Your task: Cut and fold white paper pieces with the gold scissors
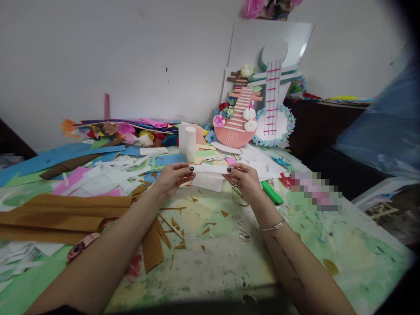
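Both hands pinch a piece of white paper between them. The left hand grips its left end between thumb and fingertips, the other fingers curled in behind; the right hand does the same at the right end, and neither is spread wide. The paper is stretched between the two hands, above the middle of the counter, its upper edge looking folded or rolled over and the thinner part hanging below. A bracelet circles the right wrist.

Just beneath the right hand lies a gold-coloured loop, partly hidden by it; a bright green roll is just right of that wrist. Behind the held paper, near the left hand, a white roll stands upright. Nearer the person, small brown scraps and a thin stick are scattered between the forearms.

To the left, long folded brown paper stretches across the counter, with a pink object against the left forearm. Beyond it are white cuttings and blue sheets. At the back, a coral lute-shaped craft piece and a taller white one lean upright, trimmed with paper flowers.
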A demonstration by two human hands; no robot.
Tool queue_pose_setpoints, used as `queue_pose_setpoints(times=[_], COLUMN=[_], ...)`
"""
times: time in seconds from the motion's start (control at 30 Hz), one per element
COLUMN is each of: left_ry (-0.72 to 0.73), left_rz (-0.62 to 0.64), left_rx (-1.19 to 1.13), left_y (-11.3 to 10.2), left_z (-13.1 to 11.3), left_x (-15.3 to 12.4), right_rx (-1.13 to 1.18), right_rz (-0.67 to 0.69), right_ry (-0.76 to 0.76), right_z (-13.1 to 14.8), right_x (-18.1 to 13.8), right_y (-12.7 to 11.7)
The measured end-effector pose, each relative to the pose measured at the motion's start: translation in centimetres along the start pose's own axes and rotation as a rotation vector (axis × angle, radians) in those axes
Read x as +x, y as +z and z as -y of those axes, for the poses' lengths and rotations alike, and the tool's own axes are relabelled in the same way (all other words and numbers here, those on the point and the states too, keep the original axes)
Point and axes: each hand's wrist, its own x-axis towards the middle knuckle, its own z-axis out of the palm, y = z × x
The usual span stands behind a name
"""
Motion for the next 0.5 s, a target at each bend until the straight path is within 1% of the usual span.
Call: queue_pose_setpoints(times=[0.33,0.5], left_ry=[0.041,0.062], left_rz=[0.0,0.009], left_rx=[0.016,0.037], left_y=[0.01,0.03], left_z=[0.04,-0.02], left_x=[-0.01,-0.11], right_rx=[-0.007,-0.044], right_rz=[-0.042,-0.062], right_ry=[0.033,0.012], right_z=[-0.05,-0.14], right_x=[-0.05,-0.16], right_y=[0.29,0.27])
